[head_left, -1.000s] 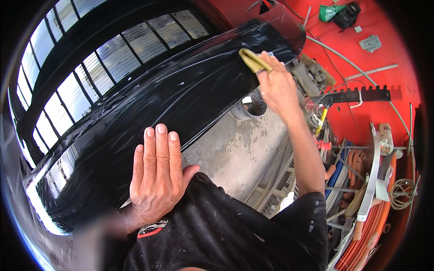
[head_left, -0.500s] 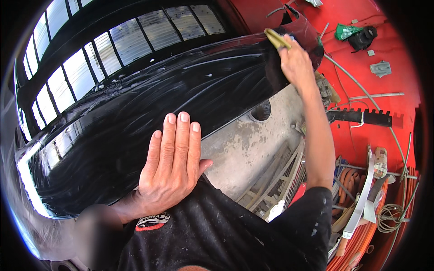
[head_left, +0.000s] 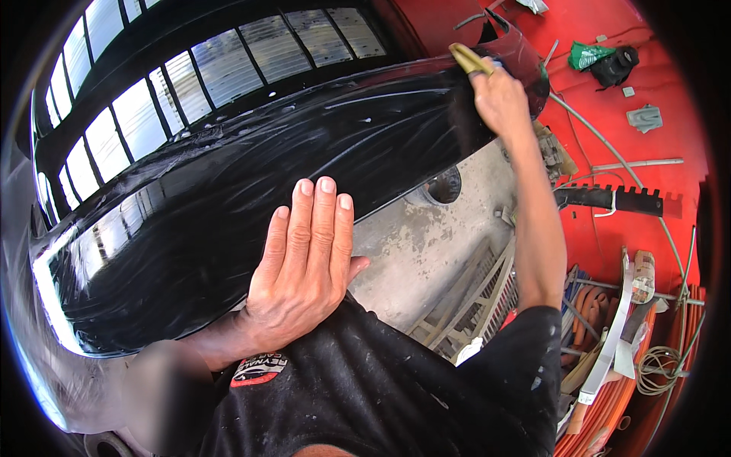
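Observation:
A long, glossy black car body panel (head_left: pixel 228 206) crosses the left and middle, with whitish swirl streaks and window reflections on it. At its far right end, my right hand (head_left: pixel 502 100) grips a folded yellowish cloth (head_left: pixel 470 59), which lies against the panel near its upper edge. My fingers wrap over the cloth, and part of it is hidden. My left hand (head_left: pixel 306 255) is flat, palm down, over the panel's near edge, fingers stretched out and thumb to the side. It holds nothing. Whether its palm touches the panel cannot be seen.
Worn concrete floor (head_left: pixel 407 244) lies below the panel, with a dark round opening (head_left: pixel 443 186). A slatted frame (head_left: pixel 464 293) leans nearby. On the right are a red sheet (head_left: pixel 609 145), a black bag (head_left: pixel 615 67), a notched black strip (head_left: pixel 636 199) and coiled cable (head_left: pixel 659 369).
The whole view has shifted slightly. My left hand appears a little farther right and up. My right hand keeps the yellowish cloth at nearly the same end of the panel.

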